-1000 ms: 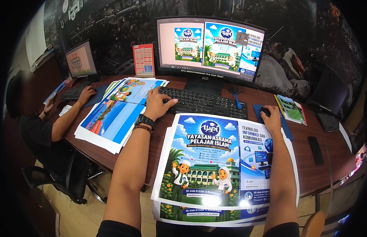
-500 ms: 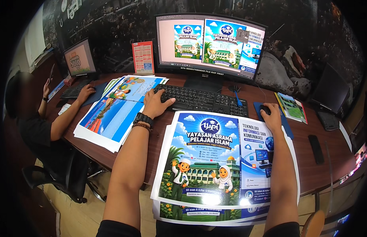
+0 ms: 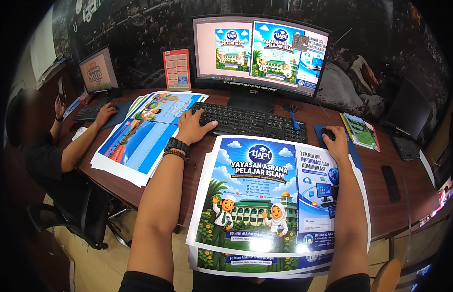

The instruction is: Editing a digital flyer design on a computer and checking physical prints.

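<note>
Keyboard under flat, empty left hand; right hand cups mouse on bench, editing poster; next needs careful clicking.

Left hand rests on the black keyboard, right hand covers a mouse, printed posters between.

— What lies on the curved brown wooden desk?

— A large glossy blue printed poster at the front edge, and a stack of blue-and-green printed sheets to the left.

— And behind?

— A wide dark-framed monitor, a small red calendar card beside it, and a slim black phone at the right.
</note>
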Demonstrator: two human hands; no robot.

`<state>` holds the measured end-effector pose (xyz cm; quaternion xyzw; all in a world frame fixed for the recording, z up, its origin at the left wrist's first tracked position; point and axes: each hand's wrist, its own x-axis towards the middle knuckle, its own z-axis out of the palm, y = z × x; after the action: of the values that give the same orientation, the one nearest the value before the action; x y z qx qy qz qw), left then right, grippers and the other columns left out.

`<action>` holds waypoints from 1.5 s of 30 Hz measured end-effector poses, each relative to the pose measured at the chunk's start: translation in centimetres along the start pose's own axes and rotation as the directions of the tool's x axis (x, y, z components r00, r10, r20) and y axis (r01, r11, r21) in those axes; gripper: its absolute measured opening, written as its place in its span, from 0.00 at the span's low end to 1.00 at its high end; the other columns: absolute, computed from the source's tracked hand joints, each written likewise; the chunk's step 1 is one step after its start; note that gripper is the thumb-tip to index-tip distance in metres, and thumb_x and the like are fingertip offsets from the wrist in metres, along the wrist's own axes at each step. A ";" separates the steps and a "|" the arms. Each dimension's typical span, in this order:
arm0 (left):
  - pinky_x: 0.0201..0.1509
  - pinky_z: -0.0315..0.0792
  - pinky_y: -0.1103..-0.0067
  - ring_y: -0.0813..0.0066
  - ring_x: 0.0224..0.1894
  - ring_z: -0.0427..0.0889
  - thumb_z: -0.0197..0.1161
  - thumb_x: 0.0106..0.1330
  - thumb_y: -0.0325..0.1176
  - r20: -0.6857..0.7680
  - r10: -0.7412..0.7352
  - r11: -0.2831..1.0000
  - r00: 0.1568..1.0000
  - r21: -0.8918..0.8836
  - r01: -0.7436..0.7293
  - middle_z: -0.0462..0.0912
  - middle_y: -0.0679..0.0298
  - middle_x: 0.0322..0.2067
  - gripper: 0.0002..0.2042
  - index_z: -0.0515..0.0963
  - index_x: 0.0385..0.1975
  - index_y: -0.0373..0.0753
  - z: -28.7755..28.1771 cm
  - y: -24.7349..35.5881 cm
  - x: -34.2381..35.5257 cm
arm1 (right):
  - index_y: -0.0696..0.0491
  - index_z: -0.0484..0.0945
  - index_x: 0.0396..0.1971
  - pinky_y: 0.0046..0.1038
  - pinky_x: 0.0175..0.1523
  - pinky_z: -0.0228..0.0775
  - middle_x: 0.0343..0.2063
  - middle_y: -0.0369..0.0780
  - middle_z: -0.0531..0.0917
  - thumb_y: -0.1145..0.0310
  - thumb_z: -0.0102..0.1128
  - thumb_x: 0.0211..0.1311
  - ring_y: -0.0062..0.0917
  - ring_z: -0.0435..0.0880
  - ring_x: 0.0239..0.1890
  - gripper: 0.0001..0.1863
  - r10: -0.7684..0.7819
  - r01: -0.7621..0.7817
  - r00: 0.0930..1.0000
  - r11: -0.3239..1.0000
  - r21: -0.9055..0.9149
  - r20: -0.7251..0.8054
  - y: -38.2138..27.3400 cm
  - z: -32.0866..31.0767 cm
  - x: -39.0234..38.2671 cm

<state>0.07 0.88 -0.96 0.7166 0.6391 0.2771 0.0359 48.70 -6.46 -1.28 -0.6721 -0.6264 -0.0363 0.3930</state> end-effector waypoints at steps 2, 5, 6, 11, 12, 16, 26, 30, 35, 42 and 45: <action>0.71 0.47 0.54 0.42 0.68 0.55 0.64 0.55 0.66 -0.001 0.002 1.000 1.000 0.005 -0.002 0.61 0.38 0.64 0.41 0.70 0.64 0.42 0.1 -0.1 0.0 | 0.53 0.80 0.47 0.35 0.60 0.67 0.50 0.46 0.74 0.65 0.65 0.55 0.41 0.75 0.54 0.19 -0.003 0.003 1.000 1.000 0.002 0.000 0.1 0.0 0.0; 0.71 0.47 0.53 0.42 0.68 0.55 0.64 0.55 0.66 -0.005 0.005 1.000 1.000 0.008 -0.005 0.61 0.39 0.64 0.42 0.70 0.64 0.42 0.1 -0.3 0.0 | 0.53 0.80 0.47 0.35 0.60 0.66 0.50 0.46 0.74 0.65 0.65 0.55 0.41 0.75 0.54 0.19 0.005 -0.005 1.000 1.000 0.000 0.005 0.0 0.2 0.0; 0.71 0.47 0.54 0.42 0.68 0.56 0.64 0.55 0.66 -0.004 0.006 1.000 1.000 0.005 -0.006 0.61 0.39 0.64 0.41 0.70 0.64 0.42 0.1 -0.3 0.0 | 0.54 0.80 0.47 0.35 0.61 0.66 0.50 0.46 0.74 0.65 0.65 0.54 0.41 0.75 0.54 0.19 0.001 -0.001 1.000 1.000 0.000 0.000 0.0 0.2 0.0; 0.71 0.48 0.54 0.42 0.68 0.56 0.64 0.55 0.65 -0.007 0.008 1.000 1.000 0.011 -0.008 0.61 0.39 0.64 0.41 0.70 0.64 0.42 0.0 -0.2 0.0 | 0.54 0.80 0.47 0.35 0.61 0.66 0.49 0.46 0.74 0.66 0.65 0.54 0.41 0.75 0.54 0.19 -0.001 0.001 1.000 1.000 0.005 0.001 0.0 0.2 0.1; 0.71 0.48 0.55 0.42 0.67 0.56 0.64 0.55 0.65 -0.005 0.006 1.000 1.000 0.016 -0.006 0.62 0.39 0.63 0.41 0.70 0.64 0.42 0.0 -0.2 0.0 | 0.54 0.80 0.47 0.35 0.61 0.66 0.49 0.46 0.75 0.66 0.65 0.54 0.41 0.75 0.54 0.19 -0.001 0.001 1.000 1.000 0.010 0.000 0.0 0.2 0.1; 0.70 0.48 0.55 0.43 0.67 0.57 0.64 0.55 0.65 0.009 0.011 1.000 1.000 0.017 -0.011 0.63 0.40 0.63 0.41 0.70 0.64 0.43 -0.2 -0.1 -0.1 | 0.54 0.80 0.46 0.35 0.60 0.66 0.49 0.46 0.75 0.66 0.65 0.54 0.41 0.75 0.54 0.19 -0.012 0.012 1.000 1.000 0.010 -0.008 0.1 0.1 0.0; 0.65 0.61 0.60 0.48 0.59 0.70 0.67 0.59 0.54 -0.210 0.152 0.988 0.966 0.039 -0.147 0.75 0.45 0.54 0.33 0.74 0.56 0.34 0.1 -0.4 0.5 | 0.54 0.80 0.47 0.35 0.60 0.67 0.49 0.45 0.75 0.65 0.65 0.55 0.41 0.76 0.53 0.19 -0.012 0.012 1.000 1.000 0.017 -0.003 0.0 0.2 0.1; 0.61 0.64 0.63 0.51 0.55 0.73 0.68 0.61 0.43 -0.442 0.212 0.966 0.872 -0.043 -0.256 0.78 0.49 0.49 0.25 0.76 0.52 0.33 -0.7 0.3 0.7 | 0.54 0.80 0.47 0.35 0.60 0.67 0.49 0.45 0.75 0.65 0.65 0.55 0.41 0.76 0.53 0.19 -0.008 0.008 1.000 1.000 0.005 -0.005 0.0 0.3 0.1; 0.59 0.65 0.62 0.50 0.53 0.72 0.65 0.57 0.29 -0.551 0.220 0.938 0.805 -0.105 -0.329 0.78 0.51 0.47 0.17 0.77 0.48 0.34 -1.6 2.0 0.5 | 0.54 0.81 0.46 0.36 0.58 0.68 0.48 0.45 0.75 0.64 0.66 0.54 0.40 0.76 0.52 0.19 -0.016 0.016 0.998 1.000 0.013 -0.060 -0.6 0.0 0.0; 0.56 0.67 0.63 0.51 0.48 0.74 0.50 0.44 0.12 -0.633 0.284 0.883 0.720 -0.120 -0.453 0.79 0.54 0.41 0.21 0.77 0.39 0.37 -1.7 4.7 0.1 | 0.55 0.80 0.40 0.35 0.52 0.69 0.42 0.44 0.77 0.72 0.62 0.56 0.39 0.76 0.48 0.11 -0.470 0.443 0.831 0.883 -0.158 -0.298 -8.0 -1.5 1.8; 0.54 0.68 0.62 0.52 0.47 0.74 0.52 0.43 0.11 -0.630 0.273 0.873 0.727 -0.154 -0.462 0.79 0.56 0.40 0.20 0.78 0.37 0.37 -1.6 5.6 -0.3 | 0.55 0.81 0.40 0.35 0.50 0.71 0.41 0.44 0.78 0.73 0.61 0.56 0.38 0.79 0.44 0.11 -0.483 0.526 0.840 0.837 0.152 -0.249 -14.3 -0.8 1.2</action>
<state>4.35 -0.87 2.61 0.6934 0.4111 0.5810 -0.1122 36.89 -7.27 6.80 -0.4287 -0.7394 -0.1388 0.5003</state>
